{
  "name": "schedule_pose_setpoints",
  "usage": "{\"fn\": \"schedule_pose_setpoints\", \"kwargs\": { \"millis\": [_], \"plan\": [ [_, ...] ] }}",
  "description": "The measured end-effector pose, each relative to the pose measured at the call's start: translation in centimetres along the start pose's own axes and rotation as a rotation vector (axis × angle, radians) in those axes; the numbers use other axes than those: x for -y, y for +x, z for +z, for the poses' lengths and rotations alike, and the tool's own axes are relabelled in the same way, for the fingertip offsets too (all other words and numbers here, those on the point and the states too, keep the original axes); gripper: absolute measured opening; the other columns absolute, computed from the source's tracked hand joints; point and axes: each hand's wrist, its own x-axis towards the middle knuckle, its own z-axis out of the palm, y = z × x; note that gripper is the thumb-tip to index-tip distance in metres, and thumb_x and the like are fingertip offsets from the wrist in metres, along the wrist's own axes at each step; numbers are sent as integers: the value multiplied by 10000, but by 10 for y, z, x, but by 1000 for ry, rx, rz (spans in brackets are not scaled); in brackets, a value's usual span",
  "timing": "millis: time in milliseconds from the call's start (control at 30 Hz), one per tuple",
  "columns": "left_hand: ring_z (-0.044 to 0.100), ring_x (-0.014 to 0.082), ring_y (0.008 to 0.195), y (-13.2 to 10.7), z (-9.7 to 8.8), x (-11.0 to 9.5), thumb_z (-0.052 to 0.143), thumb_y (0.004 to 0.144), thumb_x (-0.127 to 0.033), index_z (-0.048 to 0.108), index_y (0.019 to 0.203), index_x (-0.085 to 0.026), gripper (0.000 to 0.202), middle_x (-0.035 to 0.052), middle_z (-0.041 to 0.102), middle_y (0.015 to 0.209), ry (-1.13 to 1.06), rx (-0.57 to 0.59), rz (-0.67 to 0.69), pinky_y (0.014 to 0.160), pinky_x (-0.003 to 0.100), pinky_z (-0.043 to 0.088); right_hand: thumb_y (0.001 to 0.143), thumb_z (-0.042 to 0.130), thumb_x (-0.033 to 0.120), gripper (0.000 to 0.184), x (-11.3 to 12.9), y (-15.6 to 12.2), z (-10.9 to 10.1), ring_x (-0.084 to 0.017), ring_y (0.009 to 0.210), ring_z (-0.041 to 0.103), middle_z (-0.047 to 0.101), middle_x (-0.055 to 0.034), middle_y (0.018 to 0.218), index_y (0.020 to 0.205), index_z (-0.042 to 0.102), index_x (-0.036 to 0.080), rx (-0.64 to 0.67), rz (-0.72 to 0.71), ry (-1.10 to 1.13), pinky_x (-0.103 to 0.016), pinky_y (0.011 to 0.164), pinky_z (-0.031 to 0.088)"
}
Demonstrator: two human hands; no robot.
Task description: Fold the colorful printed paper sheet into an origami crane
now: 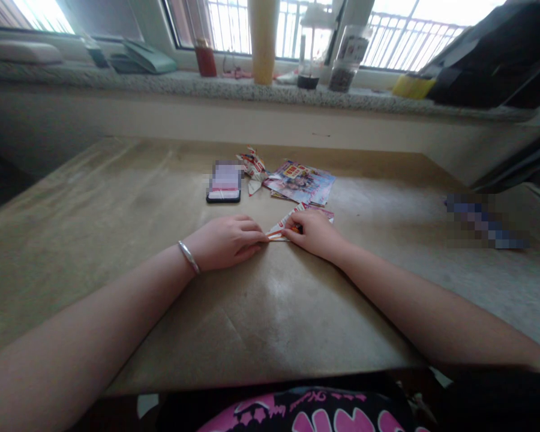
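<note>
My left hand (225, 243) and my right hand (312, 234) meet near the middle of the table, both pressing on a narrow folded piece of printed paper (279, 231) in white, red and orange. The fingers of both hands pinch its ends, and they hide part of it. A silver bangle (189, 257) circles my left wrist. Beyond the hands lie a folded paper figure (253, 168) of the same printed paper and a glossy printed sheet (299, 182). A smartphone (224, 195) with a blurred screen lies to the left of the figure.
A tan cardboard-covered table (171, 180) fills the view, with a blurred object (483, 222) at its right. Bottles, a tall yellow cylinder (263, 42) and a dark bag (481, 60) stand on a speckled stone windowsill (234, 89) behind it.
</note>
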Motion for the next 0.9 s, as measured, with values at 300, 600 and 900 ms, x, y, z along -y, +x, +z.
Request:
{"fn": "schedule_pose_setpoints", "kwargs": {
  "millis": [300,600,900],
  "plan": [
    [602,173,875,1,1,1,438,928,-242,660,1113,-200,293,78,670,987,69,4,22,781,282,507,813,621,318,146,0,1,0,-162,717,593,703,-38,793,779,688,193,3,11,3,-267,648,366],
    [601,188,906,5,-4,-3,435,903,-193,650,1102,-183,293,74,686,981,146,57,77,781,293,502,811,619,313,144,0,0,0,-163,738,603,706,-38,801,773,683,191,-4,11,17,-264,665,378],
    [622,199,934,1,-10,1,441,859,-162,678,1039,-185,299,52,697,1064,66,76,41,802,310,509,807,624,313,143,-1,0,1,-160,724,598,705,-38,794,770,684,188,-14,4,9,-262,654,370]
  ]
}}
